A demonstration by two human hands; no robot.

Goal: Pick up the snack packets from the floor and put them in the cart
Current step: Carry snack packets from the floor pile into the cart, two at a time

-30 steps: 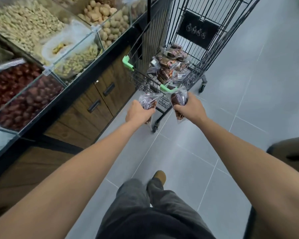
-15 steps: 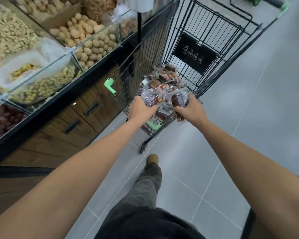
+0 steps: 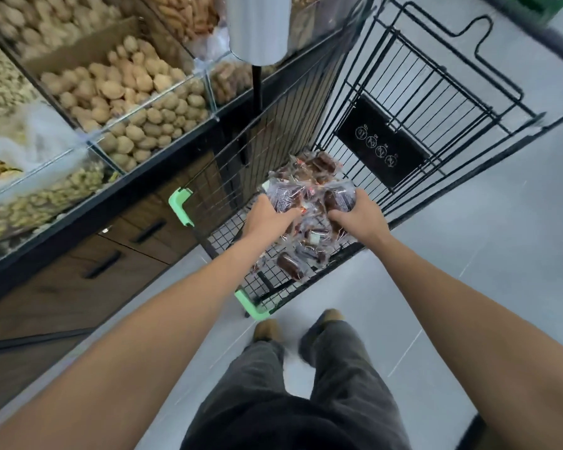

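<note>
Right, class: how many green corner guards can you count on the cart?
2. One green corner guard is on the cart's corner beside the drawers; the other is by the shoes. Far corners are blurred; more may be hidden.

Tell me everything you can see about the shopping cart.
The cart is black wire mesh with mint-green corner bumpers and a black placard on its far panel. It stands beside the bulk-food counter. Wrapped snack packets are heaped inside; the left hand and right hand each hold a packet over them.
</note>
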